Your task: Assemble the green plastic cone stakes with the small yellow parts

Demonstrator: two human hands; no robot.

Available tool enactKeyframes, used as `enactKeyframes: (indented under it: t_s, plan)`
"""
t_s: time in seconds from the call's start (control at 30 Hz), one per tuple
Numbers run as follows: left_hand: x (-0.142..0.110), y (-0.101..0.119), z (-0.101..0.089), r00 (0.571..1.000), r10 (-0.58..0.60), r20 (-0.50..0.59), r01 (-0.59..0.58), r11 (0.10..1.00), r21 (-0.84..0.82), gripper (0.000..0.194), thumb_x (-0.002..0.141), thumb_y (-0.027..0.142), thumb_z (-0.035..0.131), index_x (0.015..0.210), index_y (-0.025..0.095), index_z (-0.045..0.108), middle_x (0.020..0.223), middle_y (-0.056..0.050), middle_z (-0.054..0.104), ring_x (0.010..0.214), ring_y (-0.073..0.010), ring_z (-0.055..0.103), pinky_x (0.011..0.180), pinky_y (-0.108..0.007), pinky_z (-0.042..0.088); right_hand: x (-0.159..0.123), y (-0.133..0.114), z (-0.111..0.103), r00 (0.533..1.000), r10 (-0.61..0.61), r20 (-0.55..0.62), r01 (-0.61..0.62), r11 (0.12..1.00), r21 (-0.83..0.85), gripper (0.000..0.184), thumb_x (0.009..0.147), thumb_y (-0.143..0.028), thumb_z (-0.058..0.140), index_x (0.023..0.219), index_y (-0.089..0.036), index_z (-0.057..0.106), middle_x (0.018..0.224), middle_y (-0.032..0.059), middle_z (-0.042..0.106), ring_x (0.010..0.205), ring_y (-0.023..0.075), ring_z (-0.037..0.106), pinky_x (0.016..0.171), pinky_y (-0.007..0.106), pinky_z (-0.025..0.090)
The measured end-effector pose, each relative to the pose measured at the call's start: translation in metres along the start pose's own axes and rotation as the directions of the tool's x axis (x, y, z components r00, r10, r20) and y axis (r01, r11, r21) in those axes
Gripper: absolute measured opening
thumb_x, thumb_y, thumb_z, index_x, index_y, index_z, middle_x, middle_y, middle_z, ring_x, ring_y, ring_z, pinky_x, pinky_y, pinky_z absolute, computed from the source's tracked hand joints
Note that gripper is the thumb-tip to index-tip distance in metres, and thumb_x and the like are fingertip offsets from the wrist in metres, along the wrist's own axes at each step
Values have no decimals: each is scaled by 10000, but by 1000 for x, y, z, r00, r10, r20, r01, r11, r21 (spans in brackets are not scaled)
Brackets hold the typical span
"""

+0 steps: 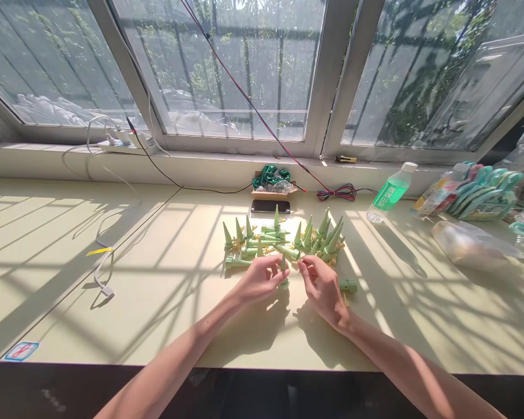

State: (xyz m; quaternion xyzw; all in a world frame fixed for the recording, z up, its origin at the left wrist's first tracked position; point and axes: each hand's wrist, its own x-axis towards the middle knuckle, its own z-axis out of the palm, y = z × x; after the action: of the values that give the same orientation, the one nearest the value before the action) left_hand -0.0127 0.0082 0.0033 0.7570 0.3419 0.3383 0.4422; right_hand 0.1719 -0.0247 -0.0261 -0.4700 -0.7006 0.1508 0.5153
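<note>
My left hand (264,277) is closed around a pale green plastic spike (283,272), held upright with its point up just above or on the table. Close beside it, my right hand (321,286) pinches thumb and forefinger together at something too small to make out. Beyond both hands is a group of similar green spikes (332,243), some standing point up and others lying flat. Small yellowish pieces (236,241) show among them. Next to my right wrist, another green spike (348,286) lies partly hidden by the hand.
Behind the spikes are a black phone (271,206) and a small box (271,193) holding green coils. A bottle (390,192) of green drink stands right, near a plastic bag (467,244) and teal-handled packs (484,192). A white cable (107,289) lies left; windows rise behind.
</note>
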Motion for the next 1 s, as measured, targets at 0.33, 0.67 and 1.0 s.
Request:
enactKeyframes:
  t_s: [0.33, 0.67, 1.0]
  plan:
    - [-2, -8, 3, 998, 60, 35, -67, 963, 261, 137, 902, 234, 565, 794, 151, 573, 805, -18, 536, 644, -111, 522, 562, -227, 416, 0, -1, 0, 999, -32, -43, 31, 999, -15, 167, 1008, -273, 485, 942, -177, 604, 750, 29, 622, 569, 132, 550, 541, 257, 449]
    - [-2, -11, 4, 996, 90, 12, -88, 939, 332, 139, 884, 183, 576, 786, 170, 478, 795, -10, 532, 644, -119, 516, 587, -238, 401, -1, 1, 0, 999, -32, -39, 31, 999, -20, 146, 1000, -259, 504, 950, -176, 612, 750, 23, 616, 559, 130, 522, 548, 263, 444]
    - [1, -6, 3, 997, 5, -81, -1, 999, 49, 234, 945, 366, 565, 844, 158, 602, 774, -32, 584, 671, -137, 566, 534, -225, 460, -2, 4, 2, 999, 6, -33, -5, 1000, 27, 153, 1002, -259, 501, 936, -173, 610, 742, 24, 602, 589, 139, 547, 562, 269, 448]
